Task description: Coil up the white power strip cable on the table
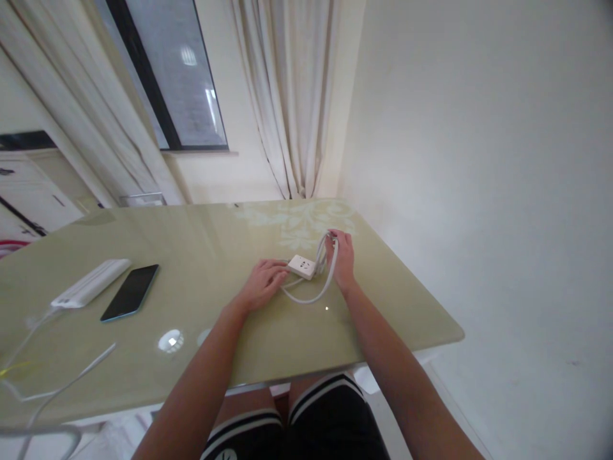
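A small white power socket block [302,266] lies on the pale green glass table [201,255], with its white cable [316,295] looped around it. My left hand [263,283] rests flat beside the block, fingertips touching its left end. My right hand [341,259] is closed around the bundled loops of cable just to the right of the block. The cable's far end is hidden under my right hand.
A dark phone [130,292] with a blue edge lies left of centre, next to a long white power strip [90,282]. Thin white cords [62,387] trail over the table's near left corner. Curtains and a window stand behind; a bare wall runs along the right.
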A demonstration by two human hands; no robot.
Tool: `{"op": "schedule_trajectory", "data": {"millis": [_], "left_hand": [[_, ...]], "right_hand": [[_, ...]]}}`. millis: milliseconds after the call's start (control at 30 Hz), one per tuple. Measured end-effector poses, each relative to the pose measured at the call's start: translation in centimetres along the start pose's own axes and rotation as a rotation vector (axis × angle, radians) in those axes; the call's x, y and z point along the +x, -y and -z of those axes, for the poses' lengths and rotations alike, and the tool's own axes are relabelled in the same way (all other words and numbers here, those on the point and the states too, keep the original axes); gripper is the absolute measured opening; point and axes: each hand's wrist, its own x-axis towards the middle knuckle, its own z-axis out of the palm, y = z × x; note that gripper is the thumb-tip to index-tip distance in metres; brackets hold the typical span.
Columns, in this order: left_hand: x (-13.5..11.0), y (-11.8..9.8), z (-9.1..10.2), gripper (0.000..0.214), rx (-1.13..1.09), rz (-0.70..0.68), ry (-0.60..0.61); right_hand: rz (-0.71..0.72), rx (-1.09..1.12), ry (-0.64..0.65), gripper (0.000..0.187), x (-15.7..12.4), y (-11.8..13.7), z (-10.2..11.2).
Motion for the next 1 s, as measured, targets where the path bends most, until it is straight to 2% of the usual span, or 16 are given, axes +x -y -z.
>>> {"op": "schedule_trajectory", "data": {"millis": [100, 167, 200, 267, 367, 433, 533, 633, 733, 800, 900, 1000], "left_hand": [[0.2, -0.9, 0.1, 0.033, -0.033, -0.009, 0.103], [0.4, -1.2, 0.1, 0.039, -0.029, 0.039, 0.067], [0.5, -1.2, 0.2, 0.043, -0.034, 0.077, 0.010], [0.6, -1.0, 0.7, 0.049, -0.074, 0.200, -0.200], [0.3, 0.2, 1.8, 0.052, -0.169, 0.498, -0.586], [0.0, 1.5, 2.5, 0.053, -0.189, 0.709, -0.725], [-0.4, 3.7, 3.2, 0.054, -0.080, 0.956, -0.708], [-0.5, 4.9, 3.3, 0.049, 0.061, 1.079, -0.672], [-0.5, 5.0, 3.0, 0.042, 0.148, 1.111, -0.684], [-0.5, 4.8, 2.5, 0.043, 0.216, 1.122, -0.662], [-0.6, 4.5, 2.1, 0.044, 0.280, 1.084, -0.625], [-0.5, 4.0, 2.3, 0.039, 0.310, 1.010, -0.660]], "right_hand": [[-0.027, 0.082, -0.011, 0.040, 0.3, -0.5, -0.1], [-0.061, 0.116, -0.003, 0.042, 0.4, -1.2, 0.0], [-0.091, 0.127, 0.006, 0.042, 0.5, -1.6, 0.0], [-0.167, 0.136, 0.033, 0.041, 0.5, -2.3, -0.2], [-0.304, 0.151, 0.108, 0.039, 0.3, -3.0, -0.9], [-0.369, 0.158, 0.227, 0.047, 0.0, -3.0, -1.6], [-0.405, 0.103, 0.374, 0.057, -0.2, -2.9, -2.5], [-0.495, 0.152, 0.314, 0.053, 0.0, -2.8, -2.8], [-0.680, 0.438, 0.221, 0.033, 0.4, -2.8, -2.4], [-0.759, 0.592, 0.219, 0.019, 0.5, -2.5, -2.2], [-0.812, 0.722, 0.242, 0.018, 0.5, -1.7, -2.1], [-0.838, 0.843, 0.239, 0.017, 0.4, -0.8, -2.2]]}}
